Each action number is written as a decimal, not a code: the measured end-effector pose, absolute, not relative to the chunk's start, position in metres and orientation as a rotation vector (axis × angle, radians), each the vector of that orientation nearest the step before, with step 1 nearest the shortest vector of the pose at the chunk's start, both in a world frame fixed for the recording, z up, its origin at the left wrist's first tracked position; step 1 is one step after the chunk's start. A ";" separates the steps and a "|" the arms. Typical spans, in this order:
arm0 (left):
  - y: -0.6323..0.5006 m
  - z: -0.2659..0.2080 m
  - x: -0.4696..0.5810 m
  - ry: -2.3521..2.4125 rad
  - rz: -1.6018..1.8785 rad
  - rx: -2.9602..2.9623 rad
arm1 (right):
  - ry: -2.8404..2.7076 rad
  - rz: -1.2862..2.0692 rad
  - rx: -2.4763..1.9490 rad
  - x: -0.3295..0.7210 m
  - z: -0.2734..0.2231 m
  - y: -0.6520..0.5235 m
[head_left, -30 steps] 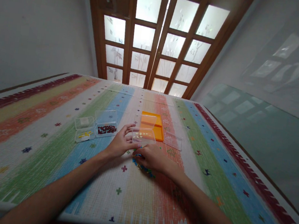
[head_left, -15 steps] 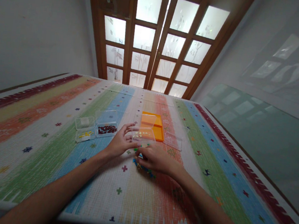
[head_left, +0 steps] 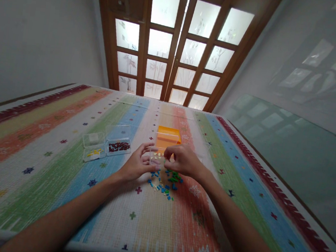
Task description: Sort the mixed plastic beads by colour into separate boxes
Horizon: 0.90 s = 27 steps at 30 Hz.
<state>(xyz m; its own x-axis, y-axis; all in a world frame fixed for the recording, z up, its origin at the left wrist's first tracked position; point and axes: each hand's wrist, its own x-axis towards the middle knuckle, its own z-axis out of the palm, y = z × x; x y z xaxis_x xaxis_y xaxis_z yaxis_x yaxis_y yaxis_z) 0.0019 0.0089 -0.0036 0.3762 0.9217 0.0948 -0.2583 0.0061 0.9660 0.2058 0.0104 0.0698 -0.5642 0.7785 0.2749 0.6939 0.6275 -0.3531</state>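
Note:
Near the middle of the table, my left hand (head_left: 138,161) curves round the left side of a clear plastic box (head_left: 169,155), thumb in front and fingers behind. Small cream pieces (head_left: 157,154) lie inside it. Over the box's right part, my right hand (head_left: 184,160) has thumb and forefinger pinched together; whatever is between them is too small to make out. In front of both hands, small blue pieces (head_left: 165,190) and green pieces (head_left: 174,177) lie loose on the cloth, with a few cream ones among them.
Behind the clear box is an orange tray (head_left: 170,130). To the left stand open clear boxes, one with dark red pieces (head_left: 119,146) and another with yellow pieces (head_left: 94,152). A striped cloth (head_left: 69,163) covers the table. Wooden glazed doors (head_left: 171,41) stand beyond.
My right hand has risen from the loose pieces to over the clear box, uncovering the pile. The box has shifted slightly towards me and to the right, my left hand staying at it.

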 end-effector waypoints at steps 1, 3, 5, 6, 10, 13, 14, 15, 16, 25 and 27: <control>0.009 -0.004 0.002 0.706 1.059 1.207 | -2.450 0.282 -1.176 0.205 0.067 0.012; 0.008 -0.003 0.003 0.700 1.056 1.197 | -2.450 0.280 -1.180 0.204 0.063 0.015; 0.007 -0.003 0.003 0.706 1.048 1.195 | -2.442 0.280 -1.179 0.203 0.059 0.017; 0.007 -0.002 0.003 0.710 1.044 1.195 | -2.436 0.282 -1.180 0.204 0.057 0.018; 0.007 -0.003 0.003 0.699 1.039 1.197 | -2.438 0.327 -1.183 0.206 0.057 0.018; 0.007 -0.003 0.003 0.686 1.040 1.207 | -2.470 0.338 -1.182 0.209 0.062 0.018; 0.006 -0.003 0.002 0.686 1.040 1.211 | -2.487 0.326 -1.186 0.209 0.065 0.018; 0.006 -0.003 0.002 0.689 1.037 1.216 | -2.511 0.315 -1.195 0.210 0.067 0.018; 0.006 -0.002 0.002 0.692 1.033 1.221 | -2.542 0.306 -1.206 0.211 0.069 0.018; 0.008 -0.005 0.003 0.688 1.016 1.241 | -2.635 0.333 -1.336 0.215 0.075 0.015; 0.008 -0.005 0.003 0.686 1.016 1.238 | -2.625 0.345 -1.312 0.216 0.075 0.015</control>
<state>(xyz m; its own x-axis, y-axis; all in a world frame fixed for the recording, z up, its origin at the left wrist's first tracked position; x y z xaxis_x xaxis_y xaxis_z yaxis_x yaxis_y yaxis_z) 0.0028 0.0077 -0.0052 0.4208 0.9019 0.0971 -0.2473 0.0111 0.9689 0.2160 0.0149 0.0749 -0.5916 0.8038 0.0624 0.7603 0.5821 -0.2883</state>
